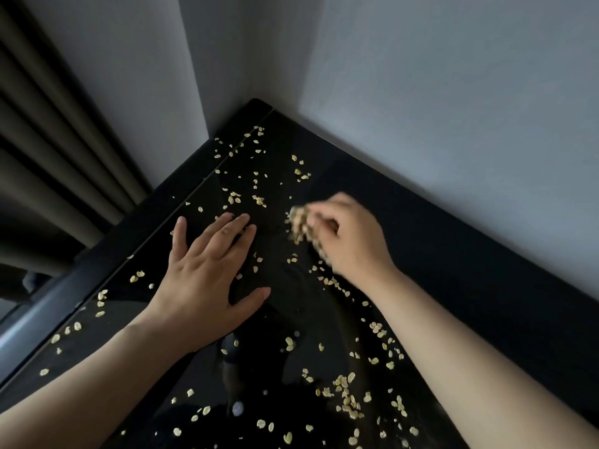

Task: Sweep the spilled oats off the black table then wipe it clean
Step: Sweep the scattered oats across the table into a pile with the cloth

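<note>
- A dark pleated curtain hung at the far left, just past the table's edge.
- The left hand lay flat on the black table, fingers straight and slightly spread, probably to steady the person or to rake flakes.
- Pale oats lay scattered over the glossy top, from the far corner to the near edge, thickest by the right forearm.
- The right hand was blurred, its fingers curled with 1 clump of oats bunched against them, likely gathering. Whether it pinched or only pushed them could not be told.
- A grey wall met the table on the right, boxing the flakes in there.
</note>
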Action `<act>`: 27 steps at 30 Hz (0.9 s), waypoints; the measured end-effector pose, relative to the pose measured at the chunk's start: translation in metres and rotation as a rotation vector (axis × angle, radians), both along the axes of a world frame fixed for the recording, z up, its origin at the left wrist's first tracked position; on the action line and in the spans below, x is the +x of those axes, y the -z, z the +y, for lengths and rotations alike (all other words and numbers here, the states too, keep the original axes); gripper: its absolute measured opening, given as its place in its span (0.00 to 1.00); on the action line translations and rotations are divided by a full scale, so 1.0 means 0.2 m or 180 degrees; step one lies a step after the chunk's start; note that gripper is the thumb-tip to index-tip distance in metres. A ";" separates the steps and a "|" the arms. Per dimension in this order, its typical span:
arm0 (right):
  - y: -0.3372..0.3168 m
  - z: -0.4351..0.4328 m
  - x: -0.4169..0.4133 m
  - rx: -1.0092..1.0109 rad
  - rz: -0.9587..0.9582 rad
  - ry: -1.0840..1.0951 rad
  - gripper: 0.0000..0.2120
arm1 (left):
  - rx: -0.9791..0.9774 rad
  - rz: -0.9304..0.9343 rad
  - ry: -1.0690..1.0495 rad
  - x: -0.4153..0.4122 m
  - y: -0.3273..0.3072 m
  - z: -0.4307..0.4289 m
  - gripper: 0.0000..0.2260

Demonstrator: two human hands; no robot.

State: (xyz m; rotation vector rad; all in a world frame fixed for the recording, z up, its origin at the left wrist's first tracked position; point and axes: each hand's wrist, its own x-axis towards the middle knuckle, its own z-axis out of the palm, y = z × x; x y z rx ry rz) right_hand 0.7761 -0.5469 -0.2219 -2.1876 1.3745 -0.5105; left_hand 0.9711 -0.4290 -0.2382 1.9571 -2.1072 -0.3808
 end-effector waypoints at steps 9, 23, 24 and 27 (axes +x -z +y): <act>-0.10 -0.46 0.01 -0.0523 -0.0120 0.0935 0.08 | -0.0038 0.0075 -0.0005 0.00 0.00 0.00 0.37; -0.12 -0.19 0.12 0.0034 -0.0385 0.0127 0.08 | -0.0311 0.0597 -0.0238 0.04 -0.05 -0.04 0.32; -0.15 -0.27 0.12 -0.0218 -0.0306 0.0238 0.08 | -0.0341 0.0592 -0.0240 0.05 -0.05 -0.05 0.32; -0.13 -0.53 0.18 -0.0468 0.0011 0.0481 0.08 | -0.0331 0.0451 -0.0252 0.09 -0.04 -0.05 0.33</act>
